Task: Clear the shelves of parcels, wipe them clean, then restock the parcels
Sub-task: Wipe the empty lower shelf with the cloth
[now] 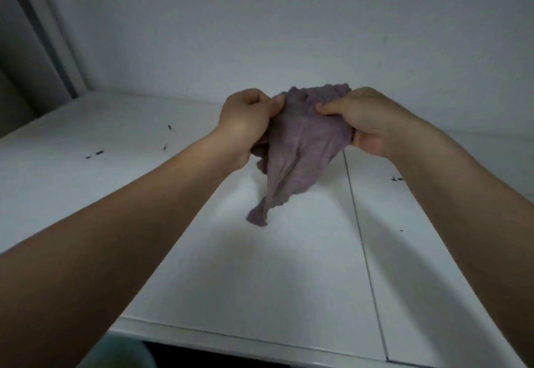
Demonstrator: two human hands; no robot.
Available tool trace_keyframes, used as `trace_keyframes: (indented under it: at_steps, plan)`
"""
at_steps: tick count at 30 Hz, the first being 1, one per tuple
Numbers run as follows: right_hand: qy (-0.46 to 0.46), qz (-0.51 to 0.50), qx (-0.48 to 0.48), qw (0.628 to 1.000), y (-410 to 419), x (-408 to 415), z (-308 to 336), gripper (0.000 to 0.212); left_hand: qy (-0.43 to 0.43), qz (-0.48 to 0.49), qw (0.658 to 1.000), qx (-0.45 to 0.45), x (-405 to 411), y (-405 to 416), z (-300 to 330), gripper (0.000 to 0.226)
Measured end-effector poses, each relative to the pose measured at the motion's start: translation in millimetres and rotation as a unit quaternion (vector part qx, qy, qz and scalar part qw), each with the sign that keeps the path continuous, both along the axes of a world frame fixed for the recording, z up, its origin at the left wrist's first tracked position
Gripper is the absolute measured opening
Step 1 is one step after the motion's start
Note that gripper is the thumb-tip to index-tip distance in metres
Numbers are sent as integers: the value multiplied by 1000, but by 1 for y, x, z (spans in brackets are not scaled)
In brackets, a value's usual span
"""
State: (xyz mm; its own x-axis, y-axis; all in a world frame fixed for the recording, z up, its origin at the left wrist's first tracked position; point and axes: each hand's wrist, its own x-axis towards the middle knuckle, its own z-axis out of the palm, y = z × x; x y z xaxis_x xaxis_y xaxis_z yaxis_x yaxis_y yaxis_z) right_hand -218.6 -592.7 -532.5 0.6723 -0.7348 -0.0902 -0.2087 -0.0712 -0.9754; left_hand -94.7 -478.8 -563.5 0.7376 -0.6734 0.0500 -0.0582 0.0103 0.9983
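2 bare hands hold a purple cloth [300, 148] up over a white shelf [260, 275] in the head view. left hand [245, 123] pinches the cloth's upper left edge, thumb against curled fingers; right hand [367, 122] grips the upper right part, fingers curled round it. the cloth's lower corner hangs down to the shelf. small dark marks [95, 153] dot the shelf near a pale wall [260, 29].
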Motion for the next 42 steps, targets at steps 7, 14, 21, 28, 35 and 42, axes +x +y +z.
trace_keyframes:
  at_steps: [7, 14, 21, 28, 35, 42]
  plan:
    - [4, -58, -18, 998, -45, -77, -1, 23, 14, 36, 997, -74, -23, -55, -6, 31]
    - [221, -146, -360, 895, -82, -123, 3, 64, -4, -64, 998, -25, -53, -69, 8, 59]
    - [-31, -304, -287, 908, -122, -195, 24, 20, -260, -93, 960, 57, -125, -96, 22, 12]
    - [-157, -336, -59, 927, -159, -294, 66, 36, -150, -222, 961, -65, -254, -175, 62, 22]
    - [82, -390, -154, 904, -220, -406, 46, 14, -38, -417, 907, 50, -364, -235, 28, 40]
    - [447, -256, -190, 836, -239, -429, -86, 64, -420, -232, 862, 167, -385, -291, -80, 49]
